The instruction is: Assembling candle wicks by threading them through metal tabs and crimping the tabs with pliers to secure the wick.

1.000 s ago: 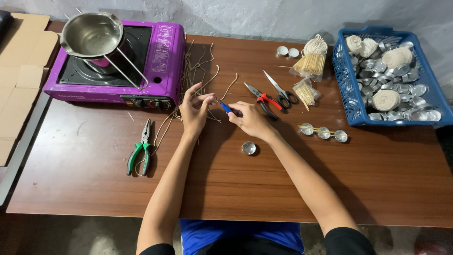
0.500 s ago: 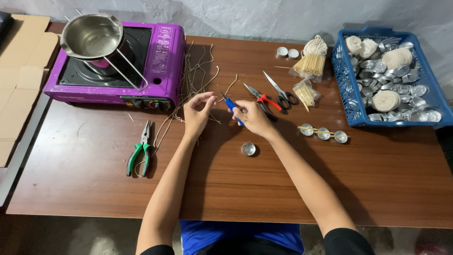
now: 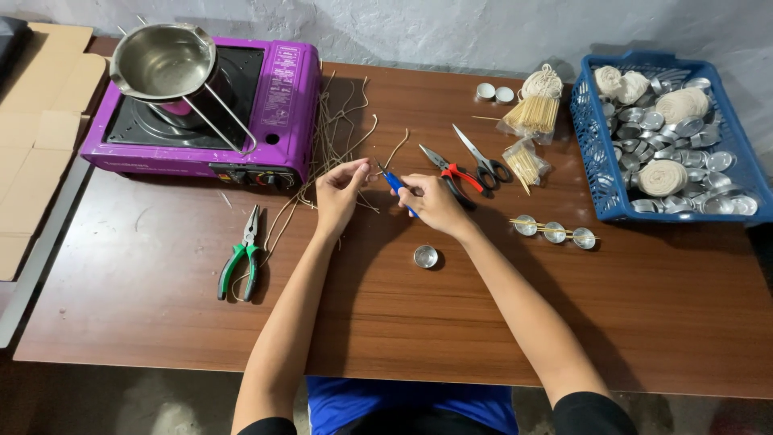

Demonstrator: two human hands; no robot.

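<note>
Head view only; left hand (image 3: 338,193) raised above table (image 3: 161,314), fingertips pinched shut on a short wick strand (image 3: 392,151), kept taut, apparently for the tool's tip; right hand (image 3: 435,203) curled closed around blue-handled pliers (image 3: 396,186), nose aimed at the pinch; small tin cup (image 3: 425,256) just below both hands; green pliers (image 3: 240,262) left; purple stove (image 3: 201,105) beyond; blue basket (image 3: 592,153) well right.
</note>
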